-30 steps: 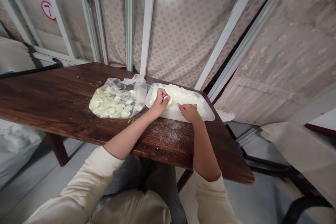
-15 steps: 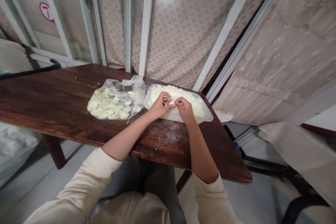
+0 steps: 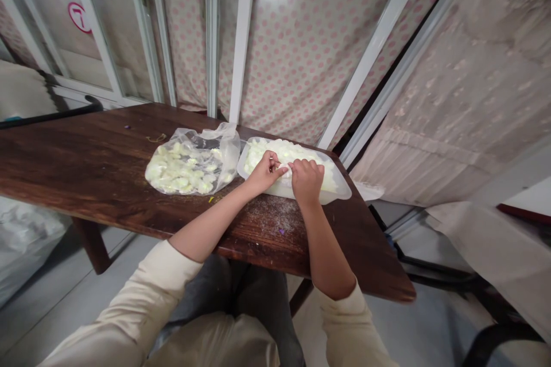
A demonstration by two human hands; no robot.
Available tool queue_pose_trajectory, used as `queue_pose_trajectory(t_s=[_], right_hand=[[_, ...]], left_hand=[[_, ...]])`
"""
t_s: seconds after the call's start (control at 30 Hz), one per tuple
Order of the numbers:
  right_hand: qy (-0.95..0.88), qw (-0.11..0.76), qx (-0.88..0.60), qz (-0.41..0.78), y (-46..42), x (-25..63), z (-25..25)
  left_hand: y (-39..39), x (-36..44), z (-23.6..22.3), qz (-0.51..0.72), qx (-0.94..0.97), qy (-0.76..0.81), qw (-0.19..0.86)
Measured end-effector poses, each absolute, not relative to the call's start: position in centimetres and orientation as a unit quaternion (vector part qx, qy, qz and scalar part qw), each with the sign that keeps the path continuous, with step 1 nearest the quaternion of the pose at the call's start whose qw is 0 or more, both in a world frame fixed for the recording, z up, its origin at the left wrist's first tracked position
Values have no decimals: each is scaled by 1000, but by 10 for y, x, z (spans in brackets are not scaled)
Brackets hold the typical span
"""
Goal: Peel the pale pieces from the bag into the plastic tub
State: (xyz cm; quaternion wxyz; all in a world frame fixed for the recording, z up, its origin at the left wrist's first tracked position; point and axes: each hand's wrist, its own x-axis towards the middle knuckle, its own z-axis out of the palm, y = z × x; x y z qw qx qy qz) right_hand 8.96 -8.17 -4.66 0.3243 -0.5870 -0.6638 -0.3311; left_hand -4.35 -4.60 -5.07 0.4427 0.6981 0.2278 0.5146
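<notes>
Over the translucent white plastic tray (image 3: 344, 191): small white soft-looking piece (image 3: 284, 167), probably so bits drop inside.
Left hand (image 3: 261, 175): grip pinches the piece, seemingly steadying it.
Right hand (image 3: 307, 181): beside it; grip hidden, cannot tell.

One head-worn view, set above and behind the left hand (image 3: 263, 175) and right hand (image 3: 307, 180); faces forward and down. Near range, taking in the wooden table (image 3: 90, 152) around the hands and the dotted curtain (image 3: 301, 57) beyond them.

left hand (image 3: 263, 174) pinching white piece (image 3: 284, 170), right hand (image 3: 307, 181) against it, above tray (image 3: 343, 188); bag (image 3: 229, 152) beside.
</notes>
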Motion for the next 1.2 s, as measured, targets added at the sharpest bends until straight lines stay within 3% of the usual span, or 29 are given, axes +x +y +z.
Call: queue_pose_trajectory(t_s=[0.47,0.83,1.07,1.2], right_hand=[[-749,490,-444,-43,-78,89,-47],[-680,415,-571,-196,-77,95,-51],[-589,471,-626,-198,-74,104,-51],[-651,470,-574,-158,-78,96,-50]], left_hand=[[-49,-50,-46,494,762,209,362],[-51,-50,-46,467,781,226,348],[-48,-50,-50,492,749,236,375],[-46,-51,-51,505,737,218,393]])
